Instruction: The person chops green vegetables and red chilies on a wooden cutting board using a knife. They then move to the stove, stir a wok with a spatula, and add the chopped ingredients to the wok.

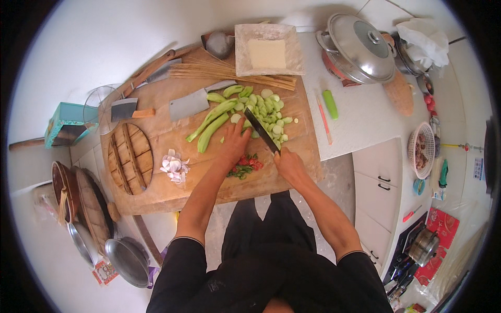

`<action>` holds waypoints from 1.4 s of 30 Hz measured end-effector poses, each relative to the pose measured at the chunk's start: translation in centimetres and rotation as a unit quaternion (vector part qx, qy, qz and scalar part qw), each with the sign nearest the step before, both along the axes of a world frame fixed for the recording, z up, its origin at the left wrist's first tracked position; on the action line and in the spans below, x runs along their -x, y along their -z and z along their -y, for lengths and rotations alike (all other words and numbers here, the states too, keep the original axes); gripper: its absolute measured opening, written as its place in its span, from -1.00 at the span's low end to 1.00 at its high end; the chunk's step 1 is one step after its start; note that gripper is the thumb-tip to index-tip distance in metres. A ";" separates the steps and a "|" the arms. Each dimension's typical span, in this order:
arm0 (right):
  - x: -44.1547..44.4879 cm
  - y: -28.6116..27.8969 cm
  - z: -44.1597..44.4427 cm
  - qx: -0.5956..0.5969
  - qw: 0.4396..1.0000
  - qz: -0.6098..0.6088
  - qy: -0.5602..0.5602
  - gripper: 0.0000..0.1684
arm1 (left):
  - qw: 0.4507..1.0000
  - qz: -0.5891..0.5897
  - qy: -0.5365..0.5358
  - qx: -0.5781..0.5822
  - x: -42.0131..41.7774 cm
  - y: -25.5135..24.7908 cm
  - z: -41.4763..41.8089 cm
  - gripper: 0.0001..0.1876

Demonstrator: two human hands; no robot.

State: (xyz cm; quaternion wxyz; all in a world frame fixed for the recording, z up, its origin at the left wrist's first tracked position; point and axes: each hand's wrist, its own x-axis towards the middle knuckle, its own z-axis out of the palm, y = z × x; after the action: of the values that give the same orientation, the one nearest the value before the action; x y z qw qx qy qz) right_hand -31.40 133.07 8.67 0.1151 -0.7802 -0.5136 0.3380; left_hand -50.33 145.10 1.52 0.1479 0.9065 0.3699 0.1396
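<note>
My right hand (289, 166) grips a kitchen knife (263, 131), its dark blade slanting up and left beside my left hand. Bent fingers of my left hand (236, 139) press on a pale green peeled gourd piece (247, 123), probably luffa, mostly hidden under them. Round gourd slices (270, 111) are heaped beyond and right of the blade. Long peeled gourds (213, 131) lie left of my left hand. Chopped red and green chilies (245, 166) sit between my wrists. All rest on a large wooden cutting board (211, 193).
Left on the board are a cleaver (190, 105), a smaller cleaver (125, 110), garlic (174, 166) and a round wooden lid (131, 158). Wooden sticks (195, 71) and a square tray (268, 70) lie behind. Right, the counter holds a lidded pot (358, 58) and a green peeler-like handle (330, 105).
</note>
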 end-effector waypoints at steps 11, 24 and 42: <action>-0.7 -1.3 0.9 -0.065 0.998 -0.015 -0.007 -0.61 | 0.993 0.106 -0.059 0.008 0.0 -0.3 0.7 -0.46; 0.3 -3.7 1.9 -0.033 0.998 0.027 -0.035 -0.63 | 0.999 0.037 0.005 -0.003 1.1 -1.1 0.6 -0.69; 1.7 -1.3 2.2 -0.016 1.000 0.015 -0.016 -0.62 | 0.998 0.046 0.029 -0.007 0.8 -1.8 0.4 -0.78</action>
State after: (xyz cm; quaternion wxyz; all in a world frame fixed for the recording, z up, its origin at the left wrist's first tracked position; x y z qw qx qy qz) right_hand -33.07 130.91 9.93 0.1145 -0.7750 -0.5331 0.3195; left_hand -51.15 144.69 3.33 0.1627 0.9106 0.3349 0.1796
